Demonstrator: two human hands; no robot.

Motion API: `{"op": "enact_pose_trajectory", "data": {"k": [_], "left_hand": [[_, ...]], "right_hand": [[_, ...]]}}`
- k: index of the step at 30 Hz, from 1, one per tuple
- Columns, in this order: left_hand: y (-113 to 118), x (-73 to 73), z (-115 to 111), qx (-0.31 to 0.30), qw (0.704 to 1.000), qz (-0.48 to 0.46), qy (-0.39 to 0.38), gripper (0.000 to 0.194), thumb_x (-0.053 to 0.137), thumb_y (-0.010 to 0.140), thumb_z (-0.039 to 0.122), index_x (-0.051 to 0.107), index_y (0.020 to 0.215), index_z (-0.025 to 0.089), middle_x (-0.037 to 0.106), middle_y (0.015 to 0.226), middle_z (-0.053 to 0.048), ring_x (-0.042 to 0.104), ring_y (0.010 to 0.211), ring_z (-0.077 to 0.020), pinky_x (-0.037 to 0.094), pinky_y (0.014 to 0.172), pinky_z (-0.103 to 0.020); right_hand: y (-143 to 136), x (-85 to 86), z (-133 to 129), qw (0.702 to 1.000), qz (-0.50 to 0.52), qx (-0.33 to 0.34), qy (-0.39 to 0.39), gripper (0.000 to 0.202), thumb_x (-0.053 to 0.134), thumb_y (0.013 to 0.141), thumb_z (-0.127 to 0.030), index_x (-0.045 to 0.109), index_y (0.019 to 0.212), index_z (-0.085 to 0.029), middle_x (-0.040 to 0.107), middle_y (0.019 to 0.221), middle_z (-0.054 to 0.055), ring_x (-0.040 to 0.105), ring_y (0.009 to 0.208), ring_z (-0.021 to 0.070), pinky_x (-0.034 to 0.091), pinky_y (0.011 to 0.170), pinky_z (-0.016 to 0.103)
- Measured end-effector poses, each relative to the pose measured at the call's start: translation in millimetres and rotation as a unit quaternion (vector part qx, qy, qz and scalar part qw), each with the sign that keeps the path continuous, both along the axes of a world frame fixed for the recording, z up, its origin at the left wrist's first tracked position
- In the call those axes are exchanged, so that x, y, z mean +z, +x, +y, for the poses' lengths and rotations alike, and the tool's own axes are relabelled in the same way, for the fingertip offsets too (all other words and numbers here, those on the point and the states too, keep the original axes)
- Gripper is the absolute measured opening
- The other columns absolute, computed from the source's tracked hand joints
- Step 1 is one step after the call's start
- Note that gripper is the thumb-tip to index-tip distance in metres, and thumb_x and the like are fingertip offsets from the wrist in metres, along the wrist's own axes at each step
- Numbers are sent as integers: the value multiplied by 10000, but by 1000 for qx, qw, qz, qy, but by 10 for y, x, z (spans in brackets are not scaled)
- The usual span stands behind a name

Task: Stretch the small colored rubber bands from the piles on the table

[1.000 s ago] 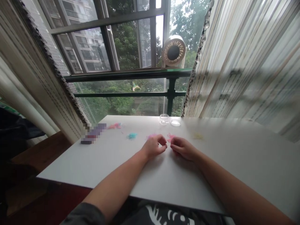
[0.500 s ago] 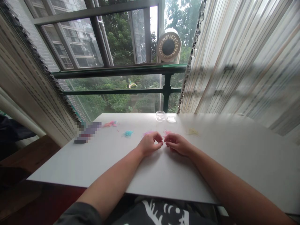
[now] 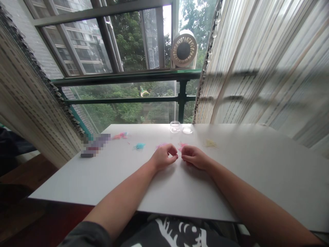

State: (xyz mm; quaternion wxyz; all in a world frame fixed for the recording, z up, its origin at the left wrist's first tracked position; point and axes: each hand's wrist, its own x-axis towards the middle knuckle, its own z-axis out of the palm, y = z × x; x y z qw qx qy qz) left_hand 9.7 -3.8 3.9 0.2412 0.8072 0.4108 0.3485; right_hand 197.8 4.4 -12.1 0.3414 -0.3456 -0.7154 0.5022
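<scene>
As the left hand (image 3: pixel 163 159) and right hand (image 3: pixel 195 158) nearly meet over the bench (image 3: pixel 102 175), a thin strand (image 3: pixel 179 156) spans the gap.
Fingers of both pinch it, on the near side of the pink pile (image 3: pixel 182 145).

We see a smooth white table (image 3: pixel 102 181) with a soft sheen. Near centre, the jar (image 3: pixel 175 127) and lid (image 3: pixel 187 130) are clear and glossy, glass or plastic, we cannot tell; the pink strands (image 3: pixel 182 145) look plastic. Upper right, the curtain (image 3: pixel 246 51) is pleated cloth; upper centre, the fan (image 3: pixel 183 50) seems matt plastic.
</scene>
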Motion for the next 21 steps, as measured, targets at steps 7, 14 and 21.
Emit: {"op": "enact_pose_trajectory", "data": {"k": [7,14,21], "left_hand": [[-35,12,13,11,1000,2,8,108,571,677,210,561,778,170,653,747,4,597,690,-108,446,649,-224],[-33,-33,16,-4,1000,4,-9,233,571,716,323,599,888,168,659,793,-19,598,697,-115,445,621,-215],[62,-68,-22,-8,998,62,1,211,518,749,330,652,782,171,644,685,-13,554,615,-111,417,577,-212]], "right_hand": [[11,-7,-5,1000,13,3,-8,131,552,730,-220,449,663,-173,447,478,-77,450,390,64,311,377,178],[12,5,-19,1000,10,4,-4,127,552,727,-205,448,663,-168,448,474,-75,450,395,65,306,384,177],[4,-14,-2,1000,8,19,1,124,558,721,-198,455,658,-167,442,490,-72,438,406,67,301,388,183]]}}
